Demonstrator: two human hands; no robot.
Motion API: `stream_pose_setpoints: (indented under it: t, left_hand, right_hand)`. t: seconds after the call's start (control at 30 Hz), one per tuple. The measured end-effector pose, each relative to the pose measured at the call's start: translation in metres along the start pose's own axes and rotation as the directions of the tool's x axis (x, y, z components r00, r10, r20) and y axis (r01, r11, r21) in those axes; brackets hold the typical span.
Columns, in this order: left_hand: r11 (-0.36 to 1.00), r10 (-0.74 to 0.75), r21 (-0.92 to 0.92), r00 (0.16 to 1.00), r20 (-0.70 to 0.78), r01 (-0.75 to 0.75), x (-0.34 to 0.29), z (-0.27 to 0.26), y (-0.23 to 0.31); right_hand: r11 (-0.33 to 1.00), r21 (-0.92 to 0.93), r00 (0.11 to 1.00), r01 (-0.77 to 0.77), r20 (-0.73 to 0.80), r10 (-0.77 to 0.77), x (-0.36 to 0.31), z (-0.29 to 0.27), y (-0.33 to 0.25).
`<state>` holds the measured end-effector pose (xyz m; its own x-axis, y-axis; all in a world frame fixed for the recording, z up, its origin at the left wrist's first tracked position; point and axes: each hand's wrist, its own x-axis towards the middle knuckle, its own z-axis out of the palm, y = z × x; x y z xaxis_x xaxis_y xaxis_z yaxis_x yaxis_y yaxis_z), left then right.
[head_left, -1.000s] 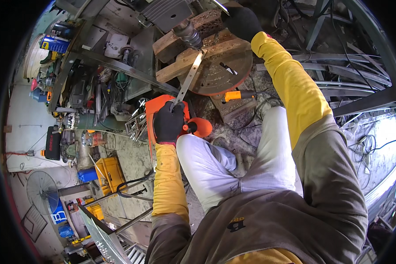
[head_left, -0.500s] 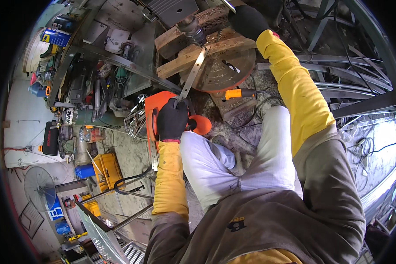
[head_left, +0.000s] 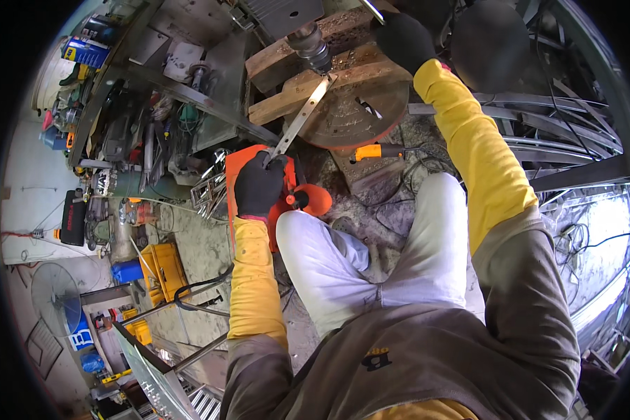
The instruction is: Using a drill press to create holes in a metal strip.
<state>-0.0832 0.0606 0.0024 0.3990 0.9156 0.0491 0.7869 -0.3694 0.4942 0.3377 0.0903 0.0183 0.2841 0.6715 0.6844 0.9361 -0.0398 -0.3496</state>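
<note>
My left hand (head_left: 260, 185), in a black glove, is closed around the near end of a flat metal bar (head_left: 300, 123) with holes along it. The bar's far end rests at a wooden beam (head_left: 287, 102), just below the drill chuck (head_left: 311, 46) of a drill press. My gloved right hand (head_left: 404, 43) is closed on a shiny metal lever (head_left: 373, 10) at the press's right side. Under the beams is the round press table (head_left: 350, 126), with a loose drill bit (head_left: 369, 107) on it. My left fingers partly hide the bar's near end.
An orange-red machine part (head_left: 313, 201) stands beside my left knee. On the floor beyond the table lies a yellow-and-black power tool (head_left: 378, 151) with a cable. Metal strips (head_left: 546, 122) are stacked at right, tools crowd the left shelf, and a dark rounded shape (head_left: 490, 45) is at upper right.
My left hand has shifted a little left, slanting the bar more. My right hand has moved slightly right and nearer with the lever. A dark rounded shape has appeared at upper right.
</note>
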Motion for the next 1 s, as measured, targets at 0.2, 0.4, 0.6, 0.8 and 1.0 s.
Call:
stream_pose_setpoints:
  t: [0.2,0.4,0.6,0.8,1.0]
  left_hand:
    - [1.0,-0.005,-0.003,0.999,-0.049,0.005,-0.01,-0.002,-0.014]
    - [0.969,0.173,0.188,0.984,-0.038,-0.163,-0.007,0.013,-0.001]
    - [0.989,0.145,0.02,0.957,-0.251,-0.145,-0.039,0.064,0.02]
    - [0.994,0.057,-0.092,0.998,-0.014,-0.058,-0.035,0.003,0.029]
    - [0.973,0.208,0.152,0.949,-0.238,-0.175,-0.052,0.004,-0.011]
  right_hand:
    - [0.824,0.539,0.982,-0.178,0.147,0.116,-0.012,-0.04,-0.053]
    - [0.97,0.184,0.976,0.16,0.117,-0.184,0.019,-0.068,-0.001]
    - [0.78,-0.306,0.8,0.546,0.468,-0.376,0.055,-0.112,-0.029]
    - [0.263,-0.498,0.56,0.826,0.677,-0.478,0.065,-0.124,-0.034]
    - [0.965,0.0,0.667,0.263,0.723,-0.182,0.077,-0.132,-0.052]
